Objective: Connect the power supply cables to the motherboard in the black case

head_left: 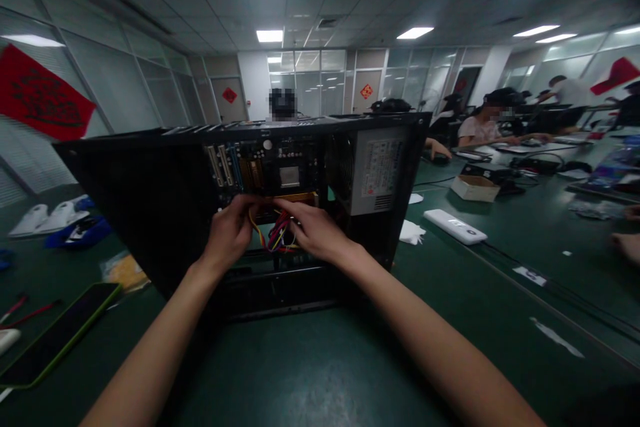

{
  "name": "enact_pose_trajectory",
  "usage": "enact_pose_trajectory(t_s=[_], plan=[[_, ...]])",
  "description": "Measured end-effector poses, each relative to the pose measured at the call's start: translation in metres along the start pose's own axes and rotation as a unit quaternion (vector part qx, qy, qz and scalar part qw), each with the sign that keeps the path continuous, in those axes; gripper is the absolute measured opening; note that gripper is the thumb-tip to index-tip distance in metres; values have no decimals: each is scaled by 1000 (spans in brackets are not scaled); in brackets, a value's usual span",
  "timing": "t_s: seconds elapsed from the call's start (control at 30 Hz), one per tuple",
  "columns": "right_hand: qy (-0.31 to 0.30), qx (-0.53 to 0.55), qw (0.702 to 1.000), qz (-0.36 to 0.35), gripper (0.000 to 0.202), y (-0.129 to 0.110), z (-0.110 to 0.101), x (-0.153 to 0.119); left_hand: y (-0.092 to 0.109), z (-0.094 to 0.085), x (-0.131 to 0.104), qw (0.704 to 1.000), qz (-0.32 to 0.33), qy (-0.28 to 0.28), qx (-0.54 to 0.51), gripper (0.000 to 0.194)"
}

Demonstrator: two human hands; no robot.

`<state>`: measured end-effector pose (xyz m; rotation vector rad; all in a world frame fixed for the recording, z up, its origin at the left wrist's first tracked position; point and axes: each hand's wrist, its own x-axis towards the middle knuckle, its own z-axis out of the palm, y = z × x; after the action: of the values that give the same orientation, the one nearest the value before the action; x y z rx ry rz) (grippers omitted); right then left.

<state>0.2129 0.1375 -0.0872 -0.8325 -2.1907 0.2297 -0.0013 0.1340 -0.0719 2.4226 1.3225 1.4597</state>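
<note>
A black computer case (135, 213) stands on the table in front of me with its side open toward me. Inside are a motherboard (289, 159) with a bare metal-topped chip and an orange-gold module strip (300, 198) below it. My left hand (230, 230) is closed at the board's lower edge, where yellow wires come out beneath its fingers. My right hand (320, 230) is closed beside it, its thumb against a bundle of coloured power cables (280, 232). The fingertips of both hands almost meet, and what lies under them is partly hidden. A silver power supply (377, 173) sits at the case's right.
A phone (60, 333) with a green edge, a plastic packet (127, 271) and a blue item (77, 233) lie left of the case. To the right are a white power strip (455, 227), an open cardboard box (475, 188) and cables. Other people sit farther back.
</note>
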Motion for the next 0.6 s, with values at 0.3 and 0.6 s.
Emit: enact_pose_trajectory(t_s=[0.3, 0.6], plan=[[118, 35, 991, -51, 41, 7, 2, 2, 8, 2, 1, 937, -123, 9, -326, 56], [187, 35, 971, -144, 55, 8, 4, 0, 10, 5, 0, 916, -134, -30, -376, 74]])
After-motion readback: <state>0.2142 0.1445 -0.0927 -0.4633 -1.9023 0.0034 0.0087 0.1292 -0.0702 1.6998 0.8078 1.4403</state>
